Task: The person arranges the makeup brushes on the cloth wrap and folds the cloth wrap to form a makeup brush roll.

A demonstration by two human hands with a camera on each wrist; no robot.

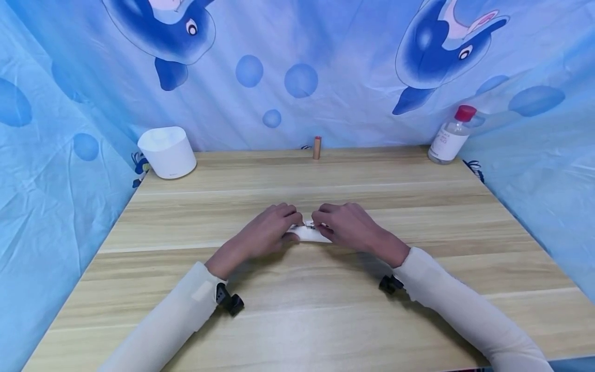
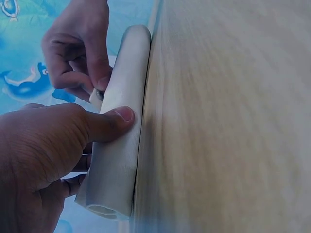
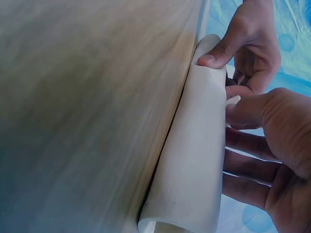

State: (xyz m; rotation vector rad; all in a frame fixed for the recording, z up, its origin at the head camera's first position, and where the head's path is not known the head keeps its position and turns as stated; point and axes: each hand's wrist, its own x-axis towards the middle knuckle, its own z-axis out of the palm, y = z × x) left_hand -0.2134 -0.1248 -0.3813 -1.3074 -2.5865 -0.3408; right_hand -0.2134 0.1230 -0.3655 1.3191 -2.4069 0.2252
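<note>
A white, leather-like roll (image 1: 310, 235) lies on the wooden table between both hands, its curled open end showing in the left wrist view. My left hand (image 1: 266, 231) grips it, the thumb (image 2: 119, 118) pressing on its near side and the fingers behind. On its far side my right hand (image 1: 351, 225) pinches a small white tab (image 3: 233, 101) between thumb and forefinger. Something small, dark and metallic sits by the tab. The right hand's other fingers reach along the back of the roll. What lies inside the roll is hidden.
Along the back edge of the table (image 1: 297, 325) stand a white cup-shaped container (image 1: 168, 154), a small brown tube (image 1: 317, 148) and a clear bottle with a red cap (image 1: 449, 139). A blue curtain (image 1: 353, 113) with cartoon dolphins hangs behind and at the sides.
</note>
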